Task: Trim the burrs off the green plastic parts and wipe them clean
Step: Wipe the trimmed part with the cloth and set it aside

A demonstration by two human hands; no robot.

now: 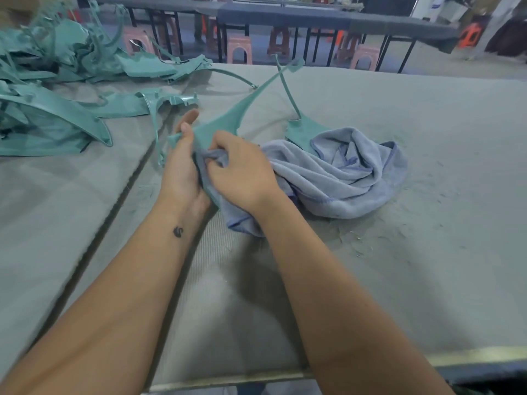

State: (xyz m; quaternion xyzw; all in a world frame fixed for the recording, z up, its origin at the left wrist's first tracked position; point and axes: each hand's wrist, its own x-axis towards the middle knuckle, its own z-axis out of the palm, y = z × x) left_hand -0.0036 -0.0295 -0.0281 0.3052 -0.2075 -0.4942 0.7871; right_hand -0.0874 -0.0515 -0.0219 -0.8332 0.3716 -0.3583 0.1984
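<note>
My left hand (182,169) holds the wide end of a thin green plastic part (228,118), whose long arm reaches up and right over the table. My right hand (242,169) presses a bunched corner of the blue-grey cloth (342,178) against that part's face. The rest of the cloth lies crumpled on the table to the right. A second green part (302,132) lies partly under the cloth, its thin strip crossing the first part's arm.
A heap of green plastic parts (65,89) fills the far left of the grey padded table (427,124). Green shavings (359,238) are scattered right of my right arm. A dark seam (114,212) splits the table top. Stools and benches stand beyond the far edge.
</note>
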